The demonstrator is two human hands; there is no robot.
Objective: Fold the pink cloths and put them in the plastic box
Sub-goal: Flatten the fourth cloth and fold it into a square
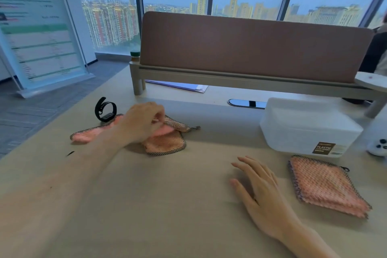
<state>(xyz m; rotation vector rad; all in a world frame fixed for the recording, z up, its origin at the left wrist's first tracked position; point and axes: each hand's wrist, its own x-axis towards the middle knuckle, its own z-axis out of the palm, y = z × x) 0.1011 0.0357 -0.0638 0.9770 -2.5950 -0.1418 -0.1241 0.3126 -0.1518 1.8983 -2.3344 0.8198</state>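
While the left hand (144, 121) is reaching out across the desk (159, 195), its fingers are curled down and pinching the upper layer of a rumpled pink cloth (165, 142) that's lying on the far left part of the tabletop. That cloth is a loose heap, partly doubled over itself, dark checkered trim showing along the edges, and one strip of it trails off to the left under the forearm. Right behind it, just touching the back edge of the cloth or close to it, sits a black wristband (105, 109) standing up on its loop.

Right hand (257, 190) isn't holding anything. It's flat-ish, palm down, fingers spread and relaxed, low over the desk on the near right side; can't tell if it's actually resting on the surface.

Just to the right of that hand there's a folded pink cloth (326, 184), a neat square stack of layers with the waffle texture facing up, a little hanging loop poking out at its far corner. Directly behind it is the plastic box (307, 128), translucent white, lid on, with a brown label on the front corner. The folded one is outside the box, lying near its front wall.

Further back there's a brown divider panel (251, 46) on a pale shelf, some papers (180, 86) tucked underneath, and a white controller (378, 146) at the right edge.
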